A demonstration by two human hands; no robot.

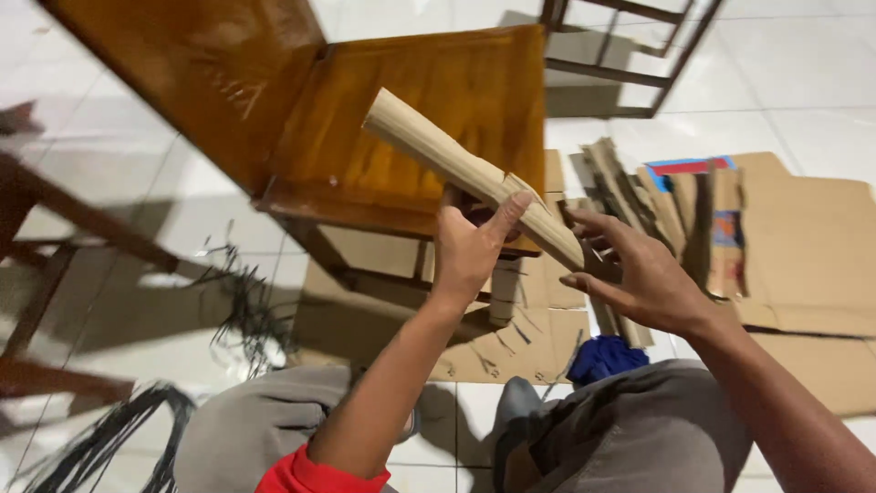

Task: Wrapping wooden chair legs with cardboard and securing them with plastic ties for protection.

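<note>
A long rolled-up piece of tan cardboard [438,151] slants from upper left to lower right over a wooden chair seat [474,87]. My left hand [470,246] grips it near its lower end, thumb pressed along the roll. My right hand [639,269] is at the roll's lower tip, fingers spread and curled, touching or close to the end; whether it grips is unclear. Both forearms reach up from the bottom of the view over my grey-clad knees.
Flat cardboard sheets [803,246] and cut strips [630,192] lie on the white tiled floor to the right. A blue cloth [604,358] rests by my knee. Black strands [246,306] are scattered at left. Other wooden chair frames stand at the left and top right.
</note>
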